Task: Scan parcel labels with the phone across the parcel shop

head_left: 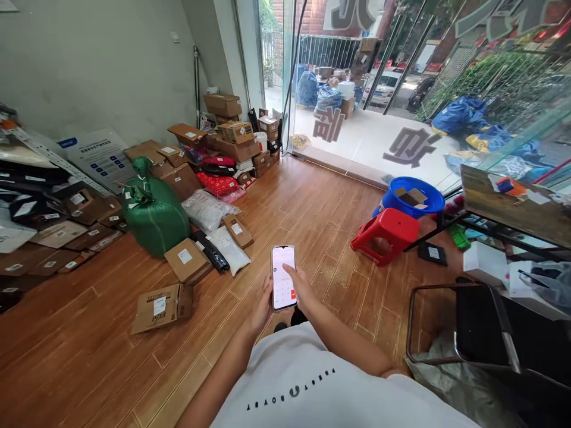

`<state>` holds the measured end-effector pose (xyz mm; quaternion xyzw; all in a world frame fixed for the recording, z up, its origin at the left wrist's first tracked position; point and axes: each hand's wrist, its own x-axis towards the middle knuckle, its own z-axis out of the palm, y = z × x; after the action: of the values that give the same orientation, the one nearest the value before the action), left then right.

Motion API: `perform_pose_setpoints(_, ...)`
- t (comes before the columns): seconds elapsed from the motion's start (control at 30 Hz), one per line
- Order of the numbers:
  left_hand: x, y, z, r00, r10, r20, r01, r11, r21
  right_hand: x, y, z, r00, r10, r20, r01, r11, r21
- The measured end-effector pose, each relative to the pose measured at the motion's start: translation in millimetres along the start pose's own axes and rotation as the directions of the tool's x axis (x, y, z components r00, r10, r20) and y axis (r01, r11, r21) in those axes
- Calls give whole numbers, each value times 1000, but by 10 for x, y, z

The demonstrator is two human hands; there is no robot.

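A smartphone (pixel 284 288) is held upright in front of my body, its lit screen showing a keypad with a red key at the lower right. My left hand (pixel 264 303) is closed round the phone's left edge. On the other side, my right hand (pixel 302 287) grips the right edge, and its thumb lies over the upper part of the screen. The fingers behind the phone are hidden. Below the hands is the wooden floor (pixel 250 333).
Cardboard boxes (pixel 185 261), wrapped parcels and a green sack (pixel 154 208) lie along the left wall. To the right stand a red stool (pixel 388 235), a blue bin (pixel 414 190), a table (pixel 513 205) and a black chair (pixel 482 327). Glass doors (pixel 357 119) are ahead.
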<state>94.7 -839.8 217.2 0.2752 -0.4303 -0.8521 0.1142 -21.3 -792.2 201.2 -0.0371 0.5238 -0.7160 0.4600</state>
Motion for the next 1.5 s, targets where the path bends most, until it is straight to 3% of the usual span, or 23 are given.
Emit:
perform_pose_setpoints(0.2,483,278,-14,999,18,-39,-18,1000,14,720,-231,75,981,183,59,-180,982,-60)
perform_pose_setpoints(0.3,787,424,3,995,14,-103,-17,1000,-25,1063,-385,109,969,218,119,-210,975,-77)
perform_pose_setpoints(0.5,1403,722,-10,961,45,-273,-88,985,-146,1648,-723,75,942,135,307,-118,990,-74)
perform_pose_setpoints(0.73,1885,1079,31,915,68,-397,-196,937,-290,2218,-1105,93,837,75,543,25,984,-174)
perform_pose_setpoints(0.9,2143,1109,-31,887,145,-439,-285,919,-272,2482,-1254,176,782,96,616,25,983,-184)
perform_pose_setpoints(1.17,2378,1173,-78,861,133,-490,-274,935,-227,2745,-1373,222,749,96,655,19,986,-165)
perform_pose_setpoints(1.3,2430,1261,-60,861,83,-501,-211,956,-204,2784,-1450,223,657,111,746,7,988,-153)
perform_pose_setpoints(1.4,2447,1290,-76,868,113,-483,-248,943,-224,2789,-1488,230,596,92,798,51,987,-152)
perform_pose_setpoints(1.5,2454,1285,-103,878,129,-461,-268,930,-250,2799,-1486,247,609,87,788,77,983,-168)
